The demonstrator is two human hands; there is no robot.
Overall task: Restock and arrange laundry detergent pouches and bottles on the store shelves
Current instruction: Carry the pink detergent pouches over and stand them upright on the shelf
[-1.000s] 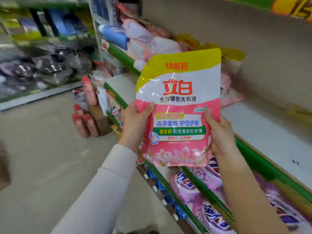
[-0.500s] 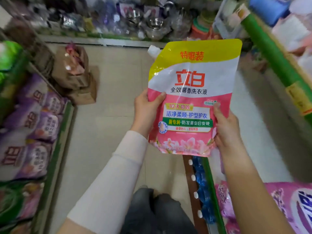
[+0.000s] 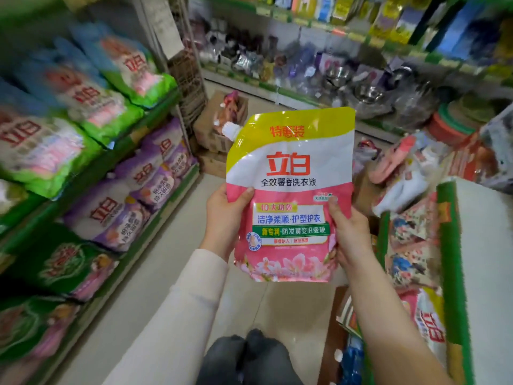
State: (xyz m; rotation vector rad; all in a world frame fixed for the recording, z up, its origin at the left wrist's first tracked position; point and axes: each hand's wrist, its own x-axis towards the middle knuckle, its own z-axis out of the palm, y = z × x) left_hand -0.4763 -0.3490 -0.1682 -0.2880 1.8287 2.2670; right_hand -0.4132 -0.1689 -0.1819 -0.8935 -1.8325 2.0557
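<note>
Head view: pouch (image 3: pixel 290 173) is held upright at frame centre by left hand (image 3: pixel 223 218) and right hand (image 3: pixel 351 234); edge grips risk slippage.

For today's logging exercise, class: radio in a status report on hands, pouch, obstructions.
Left hand, right hand: both gripping pink detergent pouch by its sides. Pouch upright, held in mid-air. Cardboard boxes on floor ahead.
</note>
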